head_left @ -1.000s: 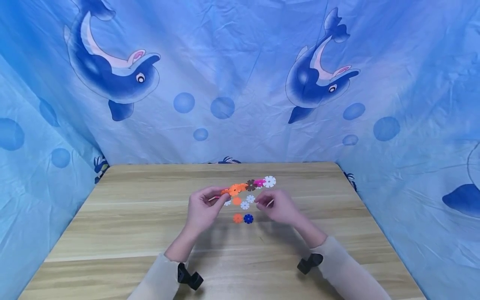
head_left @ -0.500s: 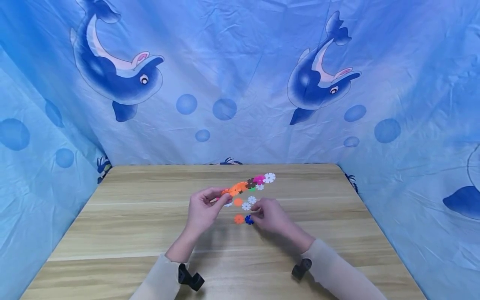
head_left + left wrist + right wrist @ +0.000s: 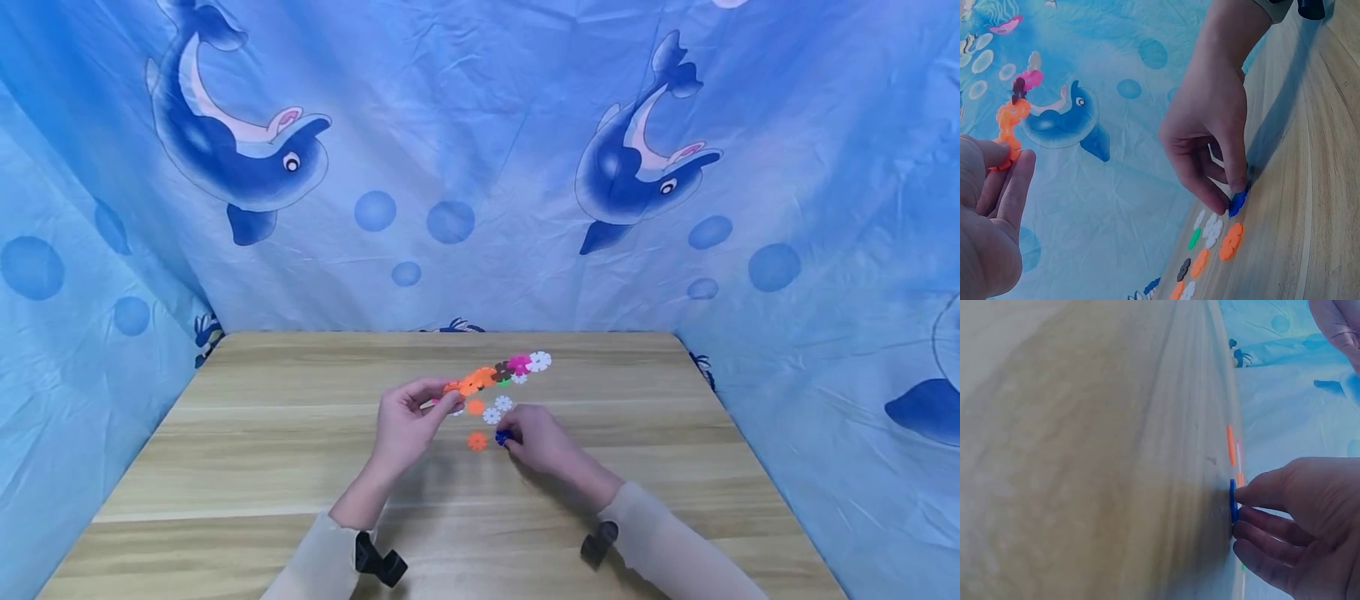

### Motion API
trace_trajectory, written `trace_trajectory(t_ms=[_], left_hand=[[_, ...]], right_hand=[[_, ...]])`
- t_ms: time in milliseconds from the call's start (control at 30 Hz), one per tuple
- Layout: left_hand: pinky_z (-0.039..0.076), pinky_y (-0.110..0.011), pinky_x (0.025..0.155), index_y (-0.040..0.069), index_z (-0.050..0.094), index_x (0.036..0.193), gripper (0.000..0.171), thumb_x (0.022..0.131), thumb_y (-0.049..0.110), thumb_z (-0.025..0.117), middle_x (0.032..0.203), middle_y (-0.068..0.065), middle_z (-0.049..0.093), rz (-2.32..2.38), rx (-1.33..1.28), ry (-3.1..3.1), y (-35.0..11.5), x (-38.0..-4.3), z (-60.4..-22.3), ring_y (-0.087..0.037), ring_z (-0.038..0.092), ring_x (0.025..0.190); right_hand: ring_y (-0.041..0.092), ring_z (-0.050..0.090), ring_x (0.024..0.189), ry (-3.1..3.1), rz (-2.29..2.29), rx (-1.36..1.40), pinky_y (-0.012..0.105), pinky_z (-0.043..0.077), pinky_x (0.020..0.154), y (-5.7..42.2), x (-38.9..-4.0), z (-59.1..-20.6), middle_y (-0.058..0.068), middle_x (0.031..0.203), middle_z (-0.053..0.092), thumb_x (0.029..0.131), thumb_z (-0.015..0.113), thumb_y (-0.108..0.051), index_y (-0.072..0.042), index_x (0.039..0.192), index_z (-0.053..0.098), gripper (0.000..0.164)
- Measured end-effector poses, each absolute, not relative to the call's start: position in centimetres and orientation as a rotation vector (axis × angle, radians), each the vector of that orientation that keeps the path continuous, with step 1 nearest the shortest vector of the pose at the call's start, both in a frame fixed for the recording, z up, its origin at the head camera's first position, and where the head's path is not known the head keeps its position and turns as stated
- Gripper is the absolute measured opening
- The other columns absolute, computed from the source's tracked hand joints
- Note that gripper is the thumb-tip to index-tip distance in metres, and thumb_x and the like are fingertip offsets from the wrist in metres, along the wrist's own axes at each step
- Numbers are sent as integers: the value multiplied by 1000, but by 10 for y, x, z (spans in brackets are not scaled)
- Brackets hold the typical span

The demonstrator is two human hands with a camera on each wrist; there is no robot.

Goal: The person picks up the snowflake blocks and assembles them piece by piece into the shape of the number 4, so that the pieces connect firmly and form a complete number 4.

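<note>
Between thumb and fingers my left hand [image 3: 405, 421] holds one end of a chain of interlocking plastic snowflake discs [image 3: 486, 377], raised over the table. The chain runs from orange through brown and pink to a white disc at its far end. Lower and to the right, my right hand [image 3: 542, 437] pinches a blue snowflake disc [image 3: 502, 437] at the tabletop. In the right wrist view the blue disc [image 3: 1233, 500] appears edge-on, thumb against it. An orange disc [image 3: 477, 441] lies just left of it, and white discs [image 3: 492, 416] lie beyond.
More loose discs lie beneath the chain, among them an orange one [image 3: 476, 407] and a green one [image 3: 1194, 239], partly hidden in the head view. A wooden table [image 3: 300, 475] carries everything. Blue dolphin-print cloth [image 3: 487, 167] hangs behind and at both sides.
My right hand has come down and left from beside the chain to the blue disc, which its fingertips now pinch. The left hand keeps its hold on the chain, nearly still.
</note>
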State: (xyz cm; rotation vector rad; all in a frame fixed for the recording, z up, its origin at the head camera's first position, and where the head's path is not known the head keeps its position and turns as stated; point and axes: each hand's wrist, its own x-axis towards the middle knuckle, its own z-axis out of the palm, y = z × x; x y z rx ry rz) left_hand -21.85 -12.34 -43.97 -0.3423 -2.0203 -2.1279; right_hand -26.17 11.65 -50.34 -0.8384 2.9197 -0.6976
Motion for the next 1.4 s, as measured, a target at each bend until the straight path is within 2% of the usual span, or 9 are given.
trace_trajectory(t_ms=[267,433,567,700,933,1067,1200,1400], left_hand=[[67,-30,83,-4,77,111,17,95,1,78,107,-26,76,-2121,-341,-2029,-124,-217,-439,-13,81,87],[67,-30,83,-3,78,112,18,95,2,78,107,-25,76,-2103,-352,-2040,-125,-218,-440,-13,81,87],[67,-30,83,-2,78,112,17,95,2,78,106,-24,77,-2094,-356,-2046,-124,-217,-440,-14,81,87],[67,-30,83,-1,78,112,16,95,2,78,104,-20,78,-2076,-352,-2052,-124,-217,-439,-14,81,87],[67,-31,83,-1,78,111,16,95,2,78,104,-18,78,-2087,-374,-2039,-124,-217,-440,-15,81,87],[67,-30,83,-2,78,112,17,95,2,78,103,-19,77,-2087,-365,-2043,-124,-216,-441,-15,81,88],[67,-29,82,-2,78,112,18,95,2,79,104,-19,77,-2077,-353,-2046,-124,-216,-441,-15,81,88],[67,-29,83,-2,78,112,18,95,4,79,105,-21,77,-2086,-358,-2043,-124,-218,-440,-14,81,88]], right_hand=[[12,69,94,2912,-656,-865,28,63,83,118,-263,-505,0,104,75,91,84,-18,-12,113,79,23],[9,69,84,2964,-784,-797,24,61,77,124,-266,-502,1,98,78,95,74,-7,-9,109,79,15],[6,64,75,2995,-910,-705,21,58,70,133,-272,-498,4,98,79,91,67,4,-5,110,79,24],[8,64,74,2949,-1056,-645,21,59,66,144,-276,-491,3,93,76,87,66,7,-3,110,77,27],[14,73,81,2999,-1233,-649,26,64,73,160,-278,-466,7,94,79,91,73,1,-4,107,78,18],[17,75,80,2994,-1389,-582,25,64,72,164,-274,-445,11,94,81,93,75,-1,-4,105,78,13],[19,76,82,2953,-1582,-514,21,63,71,167,-269,-424,17,97,80,94,74,0,1,108,78,14],[20,79,86,2839,-1853,-464,18,64,76,172,-263,-402,22,103,78,97,73,-1,1,117,77,20]])
